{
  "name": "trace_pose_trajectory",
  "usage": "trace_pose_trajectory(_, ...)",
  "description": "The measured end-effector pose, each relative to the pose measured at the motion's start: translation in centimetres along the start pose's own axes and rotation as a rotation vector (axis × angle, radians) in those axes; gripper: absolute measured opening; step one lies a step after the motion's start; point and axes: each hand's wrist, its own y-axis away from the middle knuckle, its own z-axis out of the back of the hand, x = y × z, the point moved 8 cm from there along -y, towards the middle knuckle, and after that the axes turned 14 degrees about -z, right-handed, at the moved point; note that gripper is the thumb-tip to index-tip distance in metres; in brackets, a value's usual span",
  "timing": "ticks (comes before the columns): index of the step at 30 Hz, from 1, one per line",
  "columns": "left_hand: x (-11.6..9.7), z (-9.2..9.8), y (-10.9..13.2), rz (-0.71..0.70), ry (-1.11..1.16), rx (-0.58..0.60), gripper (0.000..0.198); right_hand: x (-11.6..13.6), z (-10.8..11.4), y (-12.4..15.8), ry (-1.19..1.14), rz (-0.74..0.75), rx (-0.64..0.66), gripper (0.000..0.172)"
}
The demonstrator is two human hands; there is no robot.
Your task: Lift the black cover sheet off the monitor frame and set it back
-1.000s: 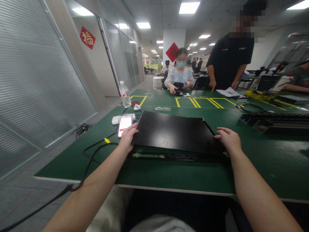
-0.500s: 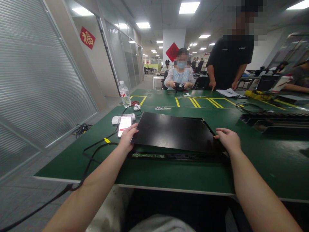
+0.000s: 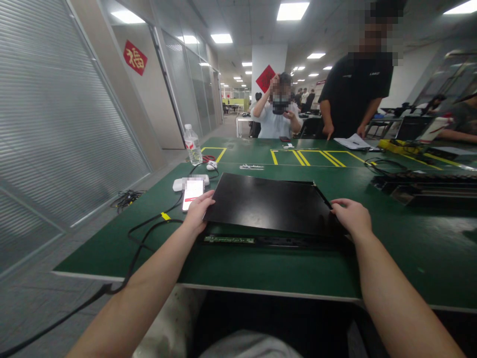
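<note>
A thin, dark, slightly glossy display panel (image 3: 268, 203) slants above the green table in front of me. My left hand (image 3: 198, 211) pinches its left edge, thumb on top. On the opposite side, my right hand (image 3: 350, 215) has its fingers closed on the right edge, close to the near corner. Along the panel's near side lies a dark strip (image 3: 290, 242) with a narrow green circuit board (image 3: 229, 239) at its left end. The panel's near edge stands a little apart from that strip. The underside of the panel is hidden.
Left of the panel are a lit phone (image 3: 193, 194), a white device (image 3: 179, 184), a black cable (image 3: 139, 243) and a water bottle (image 3: 193, 144). Stacked dark metal frames (image 3: 428, 189) lie at the right. Across the table (image 3: 283, 278), one person sits and another stands.
Both my hands keep their grip, and the panel has barely shifted. Across the table, the seated person has raised a dark device from chest height to the head.
</note>
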Motion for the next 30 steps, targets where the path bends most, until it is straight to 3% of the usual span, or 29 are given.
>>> trace_pose_trajectory(10,-0.34,-0.3,0.38,0.009,0.015,-0.014,0.057,0.28,0.23,0.04,0.032,0.039,-0.038,0.024)
trace_pose_trajectory(21,-0.02,-0.15,0.23,0.028,-0.007,-0.007,0.065,0.03,-0.1,-0.26,0.079,0.017,-0.025,0.027)
trace_pose_trajectory(30,-0.45,-0.49,0.58,0.024,0.001,-0.012,0.056,-0.2,-0.24,-0.65,0.056,0.049,-0.04,0.023)
